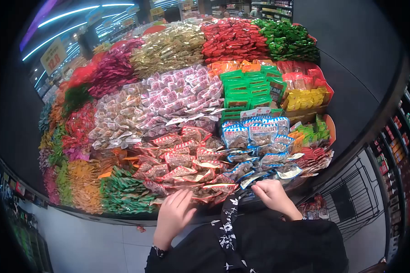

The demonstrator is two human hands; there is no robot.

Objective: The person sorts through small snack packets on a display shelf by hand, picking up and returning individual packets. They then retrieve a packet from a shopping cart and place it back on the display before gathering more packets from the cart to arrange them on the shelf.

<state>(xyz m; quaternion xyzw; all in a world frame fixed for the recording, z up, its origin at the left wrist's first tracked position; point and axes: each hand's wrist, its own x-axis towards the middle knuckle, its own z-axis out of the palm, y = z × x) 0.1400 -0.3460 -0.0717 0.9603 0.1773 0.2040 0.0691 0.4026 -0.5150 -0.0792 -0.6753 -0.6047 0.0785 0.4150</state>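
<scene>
A round shop display [123,217] is heaped with small wrapped snack packets. My left hand [174,214] lies flat, fingers apart, on the red-and-white packets [182,166] at the near edge. My right hand [272,194] rests with curled fingers against the blue-and-white packets [250,136]; I cannot see anything inside it. Both hands sit at the near rim, a dark patterned strap [228,223] hanging between them.
Pink-white packets [182,93], green packets [248,86], yellow packets [305,98], red packets [232,38] and gold packets [168,48] fill the rest. A price sign [53,55] stands far left. A black wire basket [351,191] and shelves [396,150] are at right.
</scene>
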